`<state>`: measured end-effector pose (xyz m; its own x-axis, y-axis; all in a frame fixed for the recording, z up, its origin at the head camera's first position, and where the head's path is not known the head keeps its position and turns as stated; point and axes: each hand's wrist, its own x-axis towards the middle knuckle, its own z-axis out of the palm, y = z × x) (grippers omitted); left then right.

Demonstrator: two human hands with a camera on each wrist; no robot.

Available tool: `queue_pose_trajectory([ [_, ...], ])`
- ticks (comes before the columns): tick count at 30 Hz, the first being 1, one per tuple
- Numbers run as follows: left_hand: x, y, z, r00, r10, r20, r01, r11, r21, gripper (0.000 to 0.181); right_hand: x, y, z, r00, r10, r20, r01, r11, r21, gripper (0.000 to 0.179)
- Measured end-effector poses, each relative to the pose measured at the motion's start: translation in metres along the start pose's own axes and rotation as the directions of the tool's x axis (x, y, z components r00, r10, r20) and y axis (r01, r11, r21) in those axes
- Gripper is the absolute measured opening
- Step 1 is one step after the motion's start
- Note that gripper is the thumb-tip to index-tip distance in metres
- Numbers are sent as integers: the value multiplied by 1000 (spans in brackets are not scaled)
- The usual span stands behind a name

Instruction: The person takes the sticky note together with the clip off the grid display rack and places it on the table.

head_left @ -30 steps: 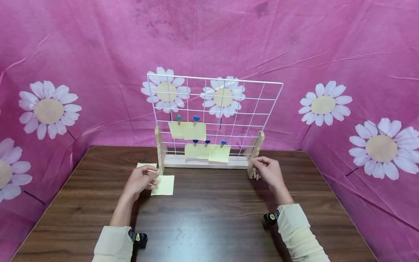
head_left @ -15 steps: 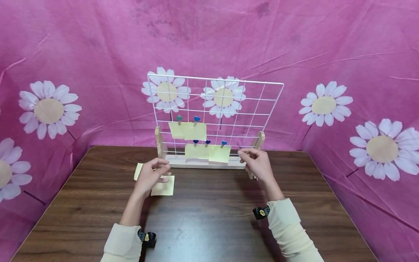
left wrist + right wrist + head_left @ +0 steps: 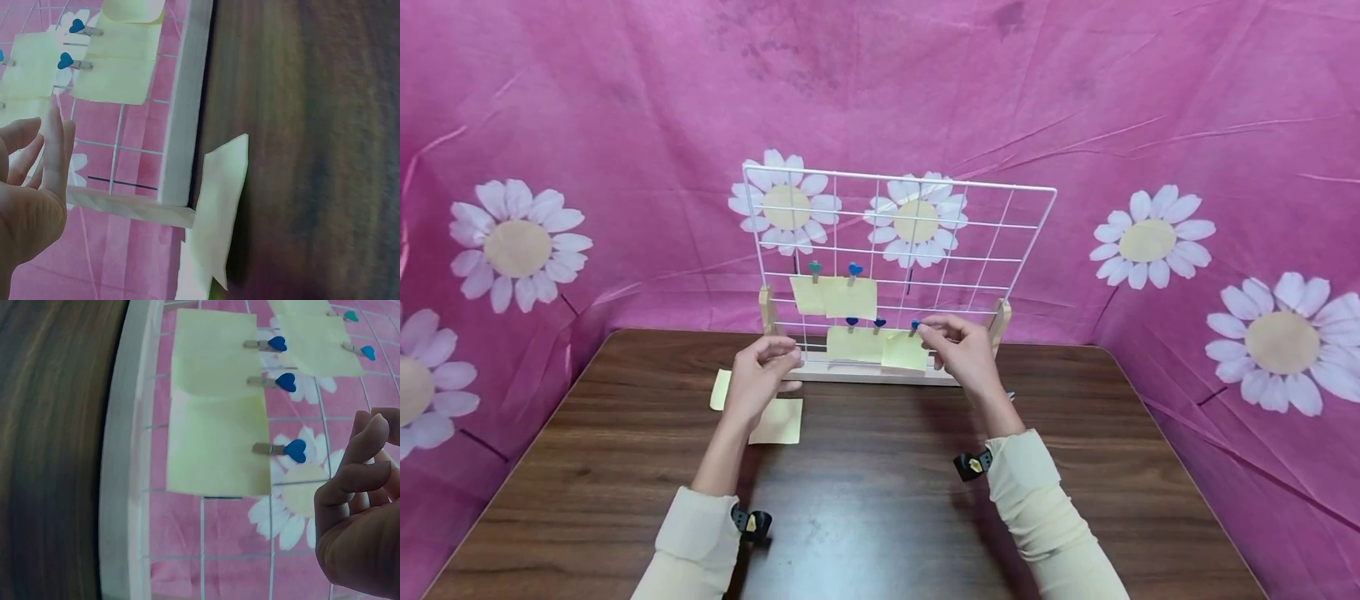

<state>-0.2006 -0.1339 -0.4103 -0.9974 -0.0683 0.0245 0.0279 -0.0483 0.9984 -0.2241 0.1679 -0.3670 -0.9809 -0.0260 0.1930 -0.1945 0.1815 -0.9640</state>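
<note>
A white wire grid [image 3: 900, 177] on a wooden stand carries yellow sticky notes in two rows, fixed with heart-topped mini clothespins. My right hand [image 3: 966, 350] is raised at the lower right note [image 3: 904, 353]; its fingertips overlap the blue-heart clothespin there in the head view. The right wrist view shows a small gap between those bent fingers and that clothespin [image 3: 295, 450], with nothing visible in the hand. My left hand [image 3: 760, 379] hovers before the grid's lower left, fingers loosely extended and holding nothing. Two upper notes [image 3: 853, 297] overlap beneath a green and a blue heart.
On the brown wooden table [image 3: 865, 500], a loose sticky note [image 3: 780, 422] lies by the left wrist, and another note [image 3: 720, 390] stands out farther left. A small clothespin end [image 3: 1011, 396] shows behind the right wrist. Pink flowered cloth [image 3: 662, 125] surrounds the table.
My right hand has moved left and up from the stand's right foot to the lower right note. The left hand has moved right and up from the loose notes toward the grid.
</note>
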Motion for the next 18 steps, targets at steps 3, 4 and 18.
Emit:
queue_pose_trajectory([
  [3,3,3,1,1000,17,5,-17,1000,-8,34,4,-5,5,1000,-21,13,21,1000,14,28],
  [4,4,4,2,1000,24,7,-24,1000,-10,35,4,-7,7,999,-32,14,32,999,11,27],
  [18,12,16,16,996,70,50,-68,996,-53,38,13,-16,21,997,-57,55,58,998,-22,27],
])
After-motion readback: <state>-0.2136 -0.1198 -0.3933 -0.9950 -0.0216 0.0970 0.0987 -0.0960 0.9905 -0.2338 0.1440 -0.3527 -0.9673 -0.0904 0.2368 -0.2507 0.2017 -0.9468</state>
